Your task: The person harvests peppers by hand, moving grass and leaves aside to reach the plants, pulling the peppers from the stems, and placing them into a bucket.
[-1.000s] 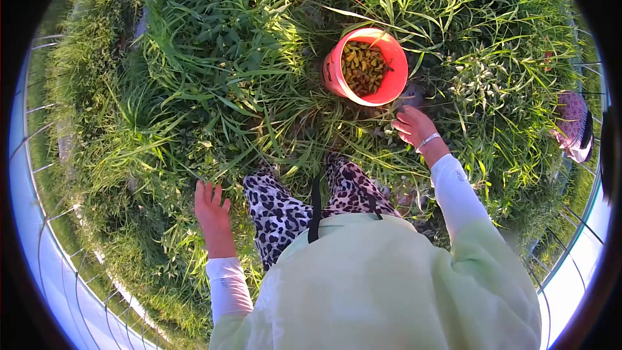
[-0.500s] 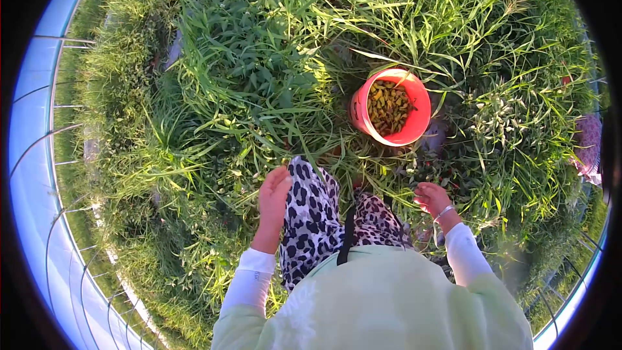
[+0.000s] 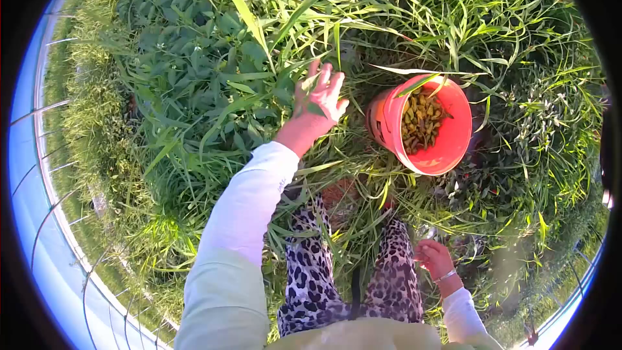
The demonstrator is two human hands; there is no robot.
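Observation:
My left hand (image 3: 319,98) reaches forward into tall grass (image 3: 249,16), its fingers spread. Narrow leaves cross the palm and fingers, and I see nothing gripped. Right of that hand, a red bucket (image 3: 392,113) leans slightly in the weeds. Inside it lie many small yellow-green pods (image 3: 421,120), perhaps peppers; a grass blade hangs over its rim. My right hand (image 3: 435,259) hangs low beside my right leg, fingers loosely curled and slightly apart, with nothing visible in them. A bracelet (image 3: 446,275) circles that wrist.
Leafy green plants (image 3: 188,58) grow thickly at the left, with more low plants (image 3: 531,136) right of the bucket. My patterned trousers (image 3: 308,266) stand in the weeds. A pale curved cover with thin hoops (image 3: 29,188) runs along the left side.
My left hand has moved from beside my leg up and forward into the grass, opening its fingers. My right hand stays low by my leg. The view has shifted, with the bucket appearing farther right.

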